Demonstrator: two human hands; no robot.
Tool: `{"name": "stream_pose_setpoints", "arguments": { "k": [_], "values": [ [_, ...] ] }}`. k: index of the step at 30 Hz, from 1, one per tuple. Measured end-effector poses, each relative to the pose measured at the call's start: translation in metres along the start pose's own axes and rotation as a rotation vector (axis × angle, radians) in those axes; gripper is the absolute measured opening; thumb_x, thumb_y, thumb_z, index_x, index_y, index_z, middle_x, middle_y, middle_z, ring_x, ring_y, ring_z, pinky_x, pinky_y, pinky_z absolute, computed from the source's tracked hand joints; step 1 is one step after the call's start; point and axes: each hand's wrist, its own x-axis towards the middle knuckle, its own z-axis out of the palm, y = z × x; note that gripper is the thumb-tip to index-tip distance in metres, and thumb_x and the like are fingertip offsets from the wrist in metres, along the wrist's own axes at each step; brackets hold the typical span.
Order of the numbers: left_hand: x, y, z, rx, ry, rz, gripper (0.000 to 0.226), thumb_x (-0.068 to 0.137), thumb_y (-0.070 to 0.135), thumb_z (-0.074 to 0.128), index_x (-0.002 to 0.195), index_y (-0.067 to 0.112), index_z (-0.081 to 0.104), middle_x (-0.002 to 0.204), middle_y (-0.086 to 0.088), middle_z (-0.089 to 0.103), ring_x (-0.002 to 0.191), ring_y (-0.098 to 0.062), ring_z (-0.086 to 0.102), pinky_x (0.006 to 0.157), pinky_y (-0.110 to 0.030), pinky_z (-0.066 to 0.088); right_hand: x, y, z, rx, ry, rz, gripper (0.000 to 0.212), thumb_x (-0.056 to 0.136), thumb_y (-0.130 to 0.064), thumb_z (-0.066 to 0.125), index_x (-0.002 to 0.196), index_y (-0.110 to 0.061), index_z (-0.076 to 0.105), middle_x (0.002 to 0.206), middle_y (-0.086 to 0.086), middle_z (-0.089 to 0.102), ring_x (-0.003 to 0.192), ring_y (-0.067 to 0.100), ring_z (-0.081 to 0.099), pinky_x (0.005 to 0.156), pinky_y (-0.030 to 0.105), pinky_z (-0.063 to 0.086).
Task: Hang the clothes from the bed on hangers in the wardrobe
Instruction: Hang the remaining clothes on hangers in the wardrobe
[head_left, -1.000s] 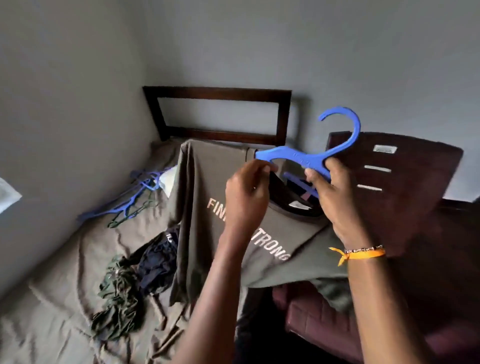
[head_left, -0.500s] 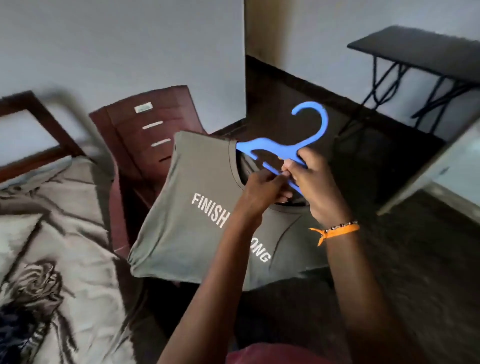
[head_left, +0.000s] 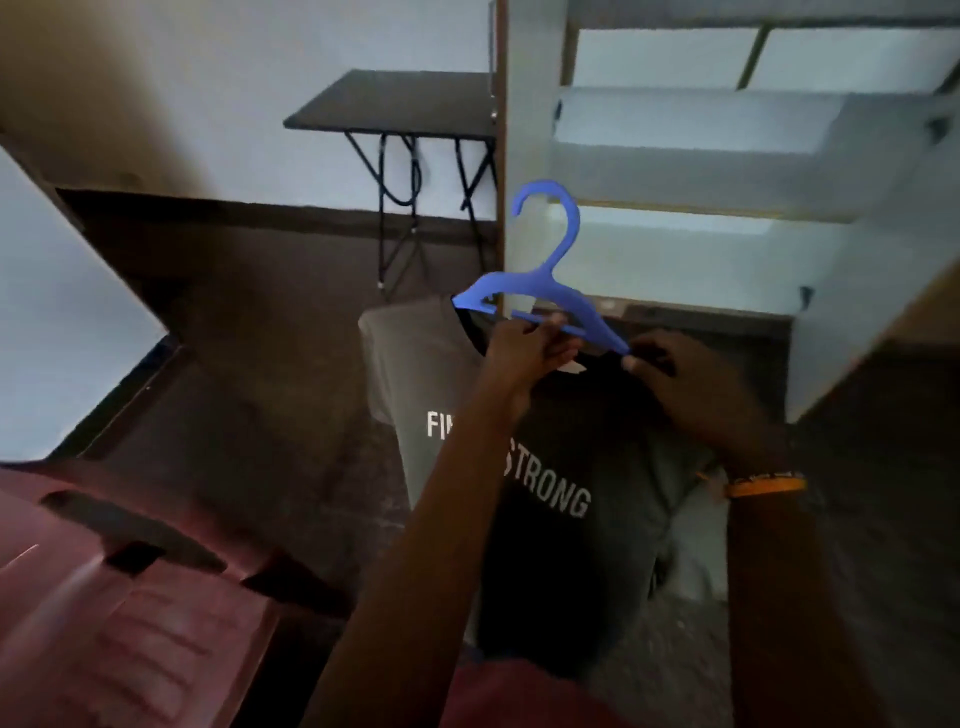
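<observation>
An olive-grey T-shirt (head_left: 415, 374) with white lettering hangs in front of me on a blue plastic hanger (head_left: 545, 291). The hanger's left arm is inside the collar; its right arm sticks out above the collar. My left hand (head_left: 524, 348) pinches the hanger's crossbar at the neck opening. My right hand (head_left: 685, 384), with an orange wristband, grips the collar by the hanger's right tip. The hook points up toward the open wardrobe (head_left: 675, 145), whose pale shelves fill the upper right.
A maroon plastic chair (head_left: 119, 613) sits at the lower left, close to my left arm. A small black folding table (head_left: 395, 104) stands against the far wall, left of the wardrobe. Dark floor (head_left: 260, 322) stretches between them.
The view has swung from the bed past the chair to the wardrobe. The shirt and hanger came along in both hands, and my right hand has shifted from the hanger's middle to its right tip.
</observation>
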Motion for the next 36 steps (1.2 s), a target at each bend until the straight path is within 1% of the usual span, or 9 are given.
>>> {"name": "stream_pose_setpoints", "arguments": {
  "k": [7,10,12,15,18,22,25,31,36],
  "values": [
    [0.143,0.03,0.128,-0.017,-0.143,-0.058,0.011,0.096,0.005,0.05,0.096,-0.005,0.056,0.079,-0.011,0.059,0.053,-0.005,0.065,0.057,-0.013,0.054,0.063,0.087,-0.104,-0.112,0.085,0.083,0.029,0.087,-0.008,0.062,0.116,-0.008,0.063,0.111,0.011,0.066,0.103,0.025,0.059,0.086,0.028,0.038],
    [0.192,0.04,0.18,0.068,-0.214,-0.047,0.022,0.098,0.002,0.045,0.11,-0.012,0.056,0.106,-0.021,0.062,0.099,-0.021,0.065,0.084,-0.019,0.049,0.081,0.117,-0.132,0.108,0.103,0.085,0.02,0.087,-0.007,0.062,0.105,-0.017,0.065,0.095,0.0,0.068,0.086,0.009,0.063,0.077,0.025,0.048],
    [0.215,0.046,0.205,0.079,-0.21,-0.051,0.032,0.099,0.0,0.041,0.125,-0.019,0.045,0.128,-0.029,0.053,0.122,-0.033,0.052,0.095,-0.024,0.042,0.089,0.134,-0.137,0.273,0.135,0.127,0.01,0.09,-0.008,0.059,0.095,-0.014,0.064,0.083,0.004,0.066,0.079,0.014,0.063,0.07,0.03,0.048],
    [0.262,0.057,0.247,0.086,-0.302,-0.026,0.031,0.098,-0.003,0.044,0.125,-0.017,0.045,0.12,-0.03,0.057,0.107,-0.032,0.062,0.084,-0.02,0.051,0.127,0.168,-0.151,0.437,0.32,0.162,0.008,0.094,-0.012,0.054,0.094,-0.012,0.062,0.081,0.004,0.063,0.077,0.015,0.06,0.067,0.028,0.046],
    [0.312,0.067,0.282,0.234,-0.433,0.069,0.023,0.098,0.006,0.047,0.119,0.003,0.056,0.103,-0.012,0.066,0.084,-0.015,0.067,0.076,-0.02,0.055,0.182,0.2,-0.167,0.526,0.428,0.189,0.009,0.092,-0.019,0.055,0.096,-0.012,0.06,0.082,-0.003,0.062,0.079,0.009,0.059,0.067,0.02,0.046],
    [0.395,0.085,0.323,0.455,-0.473,0.199,0.018,0.098,0.014,0.048,0.106,0.018,0.063,0.097,0.0,0.069,0.084,-0.008,0.063,0.083,-0.024,0.05,0.273,0.244,-0.199,0.595,0.55,0.187,0.009,0.095,-0.014,0.049,0.094,-0.014,0.058,0.086,0.0,0.063,0.082,0.012,0.061,0.068,0.022,0.049],
    [0.46,0.111,0.357,0.539,-0.469,0.29,0.017,0.098,0.017,0.048,0.103,0.022,0.064,0.09,0.007,0.067,0.087,-0.008,0.062,0.085,-0.024,0.049,0.348,0.271,-0.24,0.599,0.614,0.147,0.01,0.096,-0.018,0.048,0.09,-0.017,0.057,0.078,-0.007,0.062,0.071,0.001,0.06,0.061,0.015,0.047],
    [0.581,0.179,0.435,0.558,-0.444,0.401,0.016,0.097,0.021,0.051,0.106,0.02,0.064,0.104,0.0,0.066,0.095,-0.012,0.062,0.078,-0.018,0.049,0.495,0.31,-0.344,0.517,0.797,0.036,0.013,0.097,-0.023,0.047,0.1,-0.012,0.054,0.09,0.0,0.06,0.082,0.013,0.059,0.071,0.028,0.048],
    [0.676,0.232,0.495,0.511,-0.395,0.547,0.014,0.096,0.016,0.053,0.097,0.02,0.067,0.094,0.003,0.067,0.089,-0.012,0.063,0.072,-0.015,0.049,0.616,0.331,-0.433,0.456,1.016,-0.094,0.009,0.097,-0.022,0.048,0.097,-0.013,0.051,0.079,-0.006,0.052,0.066,0.001,0.05,0.061,0.017,0.042]
  ]
}}
